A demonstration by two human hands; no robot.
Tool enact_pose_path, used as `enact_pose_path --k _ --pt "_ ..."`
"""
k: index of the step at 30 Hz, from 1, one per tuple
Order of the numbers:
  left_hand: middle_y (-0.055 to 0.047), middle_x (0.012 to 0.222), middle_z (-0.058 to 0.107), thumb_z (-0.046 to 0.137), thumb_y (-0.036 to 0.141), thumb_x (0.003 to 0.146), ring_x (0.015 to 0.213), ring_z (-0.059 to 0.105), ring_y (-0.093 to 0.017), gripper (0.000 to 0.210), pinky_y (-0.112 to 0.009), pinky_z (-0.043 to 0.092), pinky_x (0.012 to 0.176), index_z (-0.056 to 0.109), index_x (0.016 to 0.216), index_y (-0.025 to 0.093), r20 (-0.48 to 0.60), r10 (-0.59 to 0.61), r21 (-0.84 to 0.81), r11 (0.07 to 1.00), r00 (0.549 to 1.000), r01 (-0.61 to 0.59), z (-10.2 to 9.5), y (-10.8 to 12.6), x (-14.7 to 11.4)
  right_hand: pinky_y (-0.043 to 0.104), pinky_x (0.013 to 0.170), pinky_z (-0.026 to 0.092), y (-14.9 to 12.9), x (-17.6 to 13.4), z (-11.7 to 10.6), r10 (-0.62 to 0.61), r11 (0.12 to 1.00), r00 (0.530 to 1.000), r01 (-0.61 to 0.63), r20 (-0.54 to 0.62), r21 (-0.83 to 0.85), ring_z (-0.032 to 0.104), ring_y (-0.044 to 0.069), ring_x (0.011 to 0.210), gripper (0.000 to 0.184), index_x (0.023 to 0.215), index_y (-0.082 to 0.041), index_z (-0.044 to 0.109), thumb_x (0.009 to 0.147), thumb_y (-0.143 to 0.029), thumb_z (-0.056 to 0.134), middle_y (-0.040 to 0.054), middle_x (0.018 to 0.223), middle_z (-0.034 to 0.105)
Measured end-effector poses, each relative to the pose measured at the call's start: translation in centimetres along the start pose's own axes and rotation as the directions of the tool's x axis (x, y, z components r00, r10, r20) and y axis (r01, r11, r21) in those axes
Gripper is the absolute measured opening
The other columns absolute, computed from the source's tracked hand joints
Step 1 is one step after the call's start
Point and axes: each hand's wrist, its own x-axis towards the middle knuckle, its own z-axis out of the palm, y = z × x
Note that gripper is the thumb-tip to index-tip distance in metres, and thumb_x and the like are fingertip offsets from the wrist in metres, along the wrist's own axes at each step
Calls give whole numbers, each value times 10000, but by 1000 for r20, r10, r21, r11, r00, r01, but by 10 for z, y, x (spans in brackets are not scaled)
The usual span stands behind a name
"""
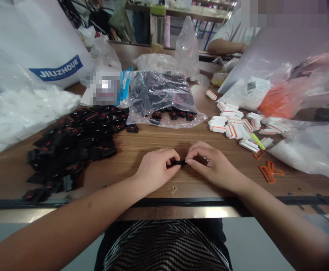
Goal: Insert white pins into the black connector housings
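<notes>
Over the middle of the wooden table, my left hand [157, 167] pinches a small black plastic part [179, 162] between thumb and fingers. From the other side my right hand [209, 165] closes thumb and fingertips at the part's right end. Whether a tiny piece sits in the right fingertips is too small to tell. To the left lies a heap of black plastic parts [87, 141] with small red marks. On the right are white blocks with orange strips [233, 122] and several loose orange rectangular frames [267, 175].
A clear bag of black parts [164, 90] lies behind my hands. White bags [20, 116] stand at left; bags with white and orange pieces [280, 101] at right. A yellow-green stick [257, 141] lies among the white blocks. A lidded bottle [158, 28] and another person's arm [226, 46] are beyond.
</notes>
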Motion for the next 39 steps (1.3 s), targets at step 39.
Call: enact_pose_path --k 39 --pt "39 735 627 711 214 796 657 541 -122 56 -273 375 623 670 833 221 1 -24 20 1000 1000 24 1 -1 -1 391 820 463 14 -17 -18 -169 922 967 87 -189 -377 655 207 869 135 970 -228 735 913 -238 613 42 927 755"
